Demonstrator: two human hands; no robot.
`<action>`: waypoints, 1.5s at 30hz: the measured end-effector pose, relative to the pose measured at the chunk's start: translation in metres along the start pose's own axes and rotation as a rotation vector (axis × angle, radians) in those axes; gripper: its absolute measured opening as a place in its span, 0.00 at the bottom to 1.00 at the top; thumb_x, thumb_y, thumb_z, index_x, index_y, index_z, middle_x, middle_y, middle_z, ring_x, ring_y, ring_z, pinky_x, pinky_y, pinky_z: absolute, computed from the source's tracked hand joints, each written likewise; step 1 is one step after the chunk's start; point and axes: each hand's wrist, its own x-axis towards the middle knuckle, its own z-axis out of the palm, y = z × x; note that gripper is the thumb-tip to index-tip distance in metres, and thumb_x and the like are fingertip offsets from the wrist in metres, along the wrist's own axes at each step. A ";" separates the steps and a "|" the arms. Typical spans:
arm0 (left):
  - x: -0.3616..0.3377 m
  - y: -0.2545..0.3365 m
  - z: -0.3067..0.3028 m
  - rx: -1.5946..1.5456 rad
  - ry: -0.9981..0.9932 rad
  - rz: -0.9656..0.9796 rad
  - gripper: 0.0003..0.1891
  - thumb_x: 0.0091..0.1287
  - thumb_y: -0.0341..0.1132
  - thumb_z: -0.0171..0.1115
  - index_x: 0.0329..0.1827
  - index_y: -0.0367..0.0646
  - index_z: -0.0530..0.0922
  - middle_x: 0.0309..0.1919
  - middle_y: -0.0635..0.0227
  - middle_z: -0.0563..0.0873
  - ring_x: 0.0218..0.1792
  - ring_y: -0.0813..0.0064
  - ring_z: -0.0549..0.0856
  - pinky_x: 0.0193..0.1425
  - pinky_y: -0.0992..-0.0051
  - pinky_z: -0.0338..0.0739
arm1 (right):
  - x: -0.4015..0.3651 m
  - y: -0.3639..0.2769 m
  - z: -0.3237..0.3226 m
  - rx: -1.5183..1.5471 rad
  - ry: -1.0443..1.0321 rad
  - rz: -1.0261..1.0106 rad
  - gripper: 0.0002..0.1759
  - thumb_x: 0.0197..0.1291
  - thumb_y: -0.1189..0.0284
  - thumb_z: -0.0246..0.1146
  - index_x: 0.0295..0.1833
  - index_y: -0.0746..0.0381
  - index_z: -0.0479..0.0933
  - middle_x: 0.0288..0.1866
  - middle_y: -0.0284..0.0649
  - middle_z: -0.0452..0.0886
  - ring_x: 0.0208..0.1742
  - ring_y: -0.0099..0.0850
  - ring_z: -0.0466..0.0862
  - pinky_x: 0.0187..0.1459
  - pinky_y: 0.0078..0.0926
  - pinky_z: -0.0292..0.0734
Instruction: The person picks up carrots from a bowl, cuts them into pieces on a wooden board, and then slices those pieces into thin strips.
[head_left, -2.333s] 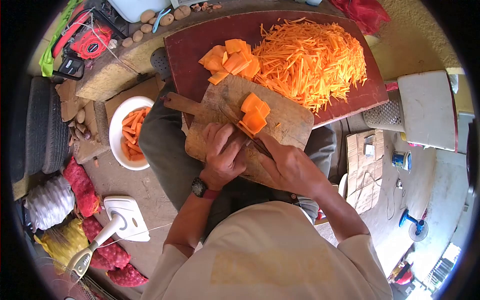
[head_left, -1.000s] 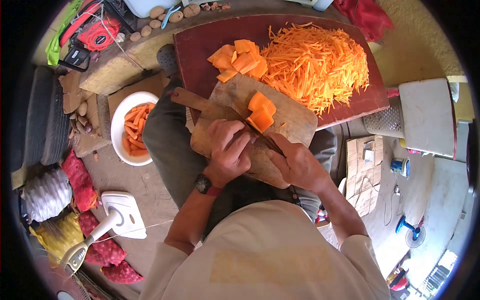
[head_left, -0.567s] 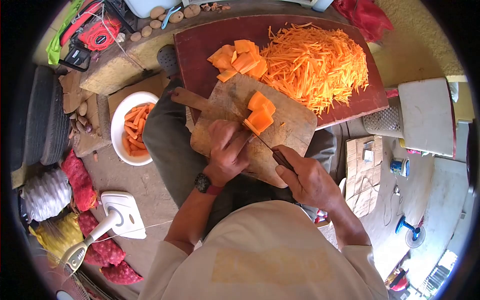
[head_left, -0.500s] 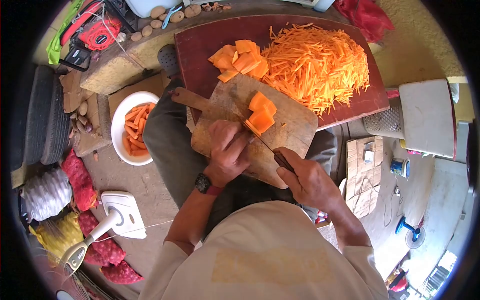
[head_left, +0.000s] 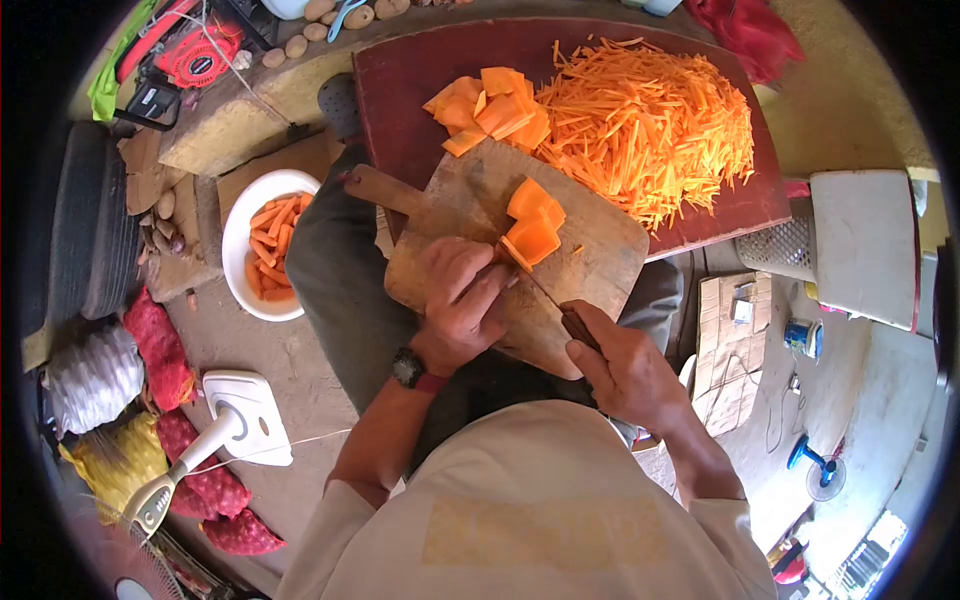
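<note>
My left hand (head_left: pixel 458 305) is closed, its fingers curled over a piece of carrot that they mostly hide against the wooden cutting board (head_left: pixel 440 225). The handle of a knife (head_left: pixel 578 328) is gripped in my right hand (head_left: pixel 630 368). Its thin blade slants up to the left, right beside my left fingertips. A thin carrot slice (head_left: pixel 514 254) stands at the blade's far side. Wide, flat carrot slices (head_left: pixel 536 220) lie overlapping on the board just beyond. The board rests across my lap, its far edge by the red table (head_left: pixel 420 55).
On the red table sit a heap of carrot strips (head_left: pixel 650 130) and a stack of carrot slices (head_left: pixel 490 108). A white basin (head_left: pixel 240 212) with peeled carrots stands at left. A white scale (head_left: pixel 262 430), filled net sacks (head_left: pixel 160 350) and flattened cardboard (head_left: pixel 725 370) are on the floor.
The whole view has shifted slightly. Both hands keep almost the same place on the board, and the knife blade still lies beside my left fingers.
</note>
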 end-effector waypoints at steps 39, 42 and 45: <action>-0.004 0.004 0.004 0.018 0.052 -0.045 0.20 0.53 0.14 0.70 0.50 0.39 0.90 0.46 0.61 0.90 0.50 0.58 0.89 0.70 0.48 0.78 | 0.002 -0.016 -0.001 0.016 0.061 -0.118 0.24 0.79 0.70 0.68 0.73 0.69 0.73 0.42 0.63 0.88 0.47 0.67 0.90 0.43 0.58 0.85; -0.006 0.003 0.005 0.017 0.049 -0.036 0.21 0.53 0.14 0.69 0.51 0.38 0.91 0.46 0.61 0.89 0.49 0.58 0.89 0.70 0.48 0.78 | 0.000 -0.014 0.001 0.016 0.045 -0.099 0.24 0.79 0.70 0.68 0.73 0.68 0.73 0.42 0.62 0.89 0.46 0.67 0.90 0.42 0.58 0.85; -0.010 0.000 0.004 0.038 0.047 -0.021 0.21 0.53 0.14 0.69 0.51 0.38 0.91 0.46 0.61 0.89 0.49 0.58 0.89 0.70 0.48 0.77 | 0.002 -0.007 0.006 0.020 0.051 -0.120 0.25 0.79 0.71 0.68 0.74 0.67 0.72 0.42 0.62 0.89 0.45 0.67 0.90 0.41 0.58 0.85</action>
